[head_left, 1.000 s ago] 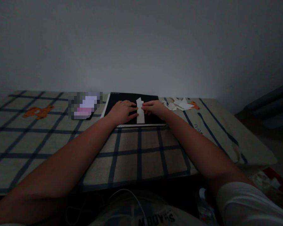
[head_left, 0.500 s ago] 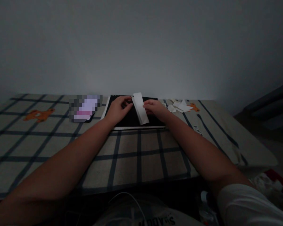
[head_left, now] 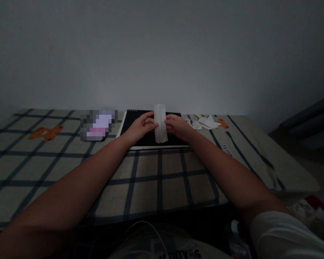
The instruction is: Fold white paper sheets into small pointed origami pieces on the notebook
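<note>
White strip [head_left: 160, 124] held over the black pad [head_left: 145, 139], each hand pinching a long side.
The left hand [head_left: 140, 126] has thumb and fingers on its left edge, the right hand [head_left: 177, 126] nips the right edge; whether the lower end touches the pad is hard to tell. It looks like folded paper: very light, limp across its width, likely to crease or tear if tugged, so a soft pinch along the edges should suit. Scraps [head_left: 208, 122] lie just beyond the right hand, limiting sideways room there; towards the person, the bench [head_left: 147, 187] stretches on from the pad's near edge.
</note>
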Action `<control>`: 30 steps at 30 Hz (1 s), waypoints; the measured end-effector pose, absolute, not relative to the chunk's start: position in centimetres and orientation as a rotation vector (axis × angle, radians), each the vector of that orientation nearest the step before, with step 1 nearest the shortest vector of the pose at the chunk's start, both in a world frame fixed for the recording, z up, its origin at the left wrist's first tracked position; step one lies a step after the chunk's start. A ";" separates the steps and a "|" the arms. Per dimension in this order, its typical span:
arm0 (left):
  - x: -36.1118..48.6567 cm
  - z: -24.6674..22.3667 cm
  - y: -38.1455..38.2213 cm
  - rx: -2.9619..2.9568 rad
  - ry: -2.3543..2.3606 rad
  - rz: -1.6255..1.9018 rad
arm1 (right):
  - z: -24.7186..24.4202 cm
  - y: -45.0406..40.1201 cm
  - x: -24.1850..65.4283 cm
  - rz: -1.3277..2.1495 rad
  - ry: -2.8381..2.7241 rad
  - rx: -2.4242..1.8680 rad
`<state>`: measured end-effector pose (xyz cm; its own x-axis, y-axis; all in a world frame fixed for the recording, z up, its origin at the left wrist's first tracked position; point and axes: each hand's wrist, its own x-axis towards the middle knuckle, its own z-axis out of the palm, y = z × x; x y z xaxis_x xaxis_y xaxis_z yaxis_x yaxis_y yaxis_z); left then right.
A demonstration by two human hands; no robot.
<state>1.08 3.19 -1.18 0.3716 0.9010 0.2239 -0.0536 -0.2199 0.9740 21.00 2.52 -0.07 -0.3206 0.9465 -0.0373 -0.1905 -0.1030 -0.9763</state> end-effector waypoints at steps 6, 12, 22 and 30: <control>1.0 -1.8 3.7 1.492 0.781 1.174 | -0.7 2.8 21.4 1.499 -1.321 -0.971; 1.0 -1.5 3.3 1.566 0.860 1.151 | -0.8 2.9 21.4 1.366 -1.401 -1.099; 0.7 -1.9 4.0 1.549 0.989 1.223 | -0.5 3.0 21.3 1.365 -1.293 -1.139; 0.6 -1.4 3.8 1.549 1.134 1.231 | -0.6 3.3 21.9 1.390 -1.252 -1.085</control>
<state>0.62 3.77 -1.41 0.1101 0.9673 0.2286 0.1483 -0.2434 0.9585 21.92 3.28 -0.63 -0.1655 0.9860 -0.0213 -0.0813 -0.0352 -0.9961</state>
